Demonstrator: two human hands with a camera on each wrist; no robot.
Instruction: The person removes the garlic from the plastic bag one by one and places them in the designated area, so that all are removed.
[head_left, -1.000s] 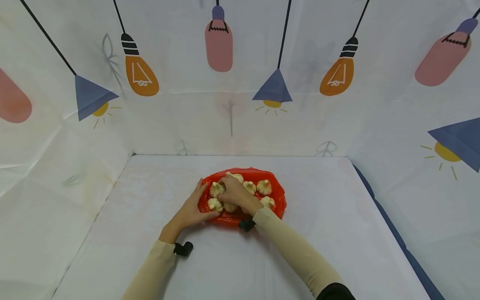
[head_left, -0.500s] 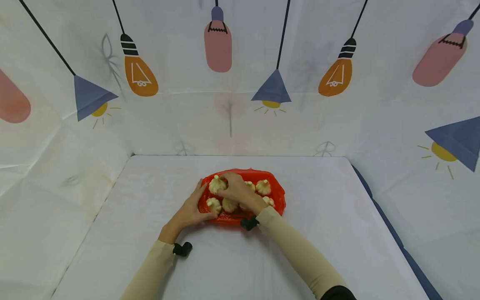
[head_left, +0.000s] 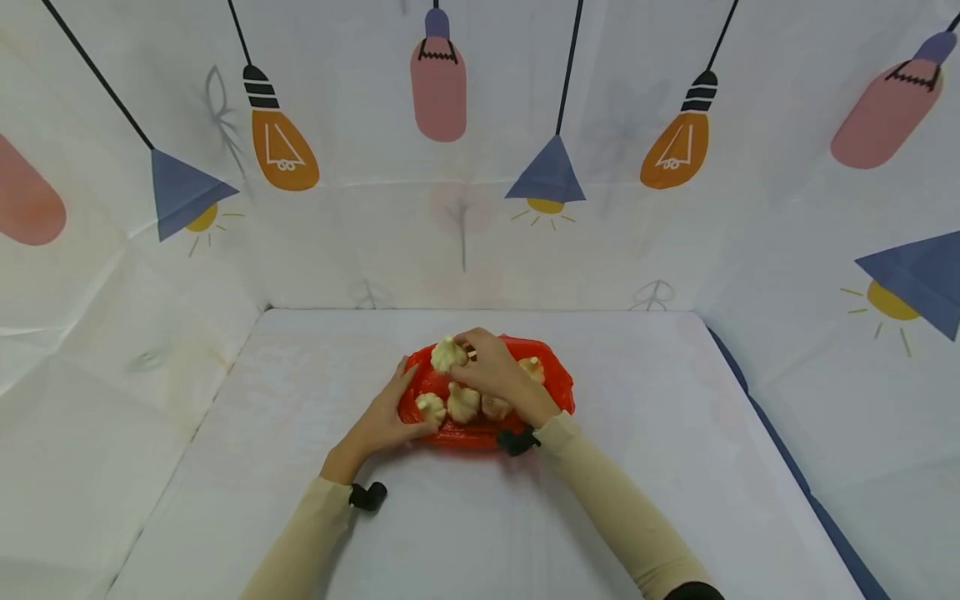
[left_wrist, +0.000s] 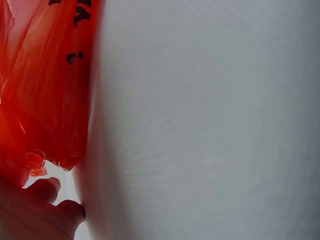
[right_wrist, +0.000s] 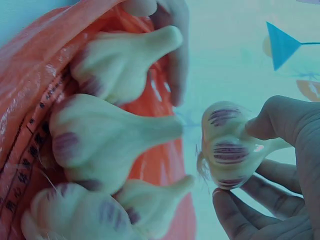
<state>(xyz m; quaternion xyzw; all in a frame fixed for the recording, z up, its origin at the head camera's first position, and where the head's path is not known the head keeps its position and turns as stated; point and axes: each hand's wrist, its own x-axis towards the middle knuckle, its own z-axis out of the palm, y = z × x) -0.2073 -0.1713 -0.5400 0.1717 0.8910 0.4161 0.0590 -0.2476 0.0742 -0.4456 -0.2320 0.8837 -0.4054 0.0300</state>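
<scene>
- The right hand pinches one garlic between thumb and fingertips and holds it just above the red bag.
- The left hand grips the bag's left edge, its fingers curled on the plastic, though the wrist view is too blurred to be sure.
- More garlic bulbs lie in the bag on the table.
- The step looks like picking a bulb out.
- The next move needs a firm pinch and a steady bag.

Garlic bulbs crowd the red bag; table around lies open.
</scene>
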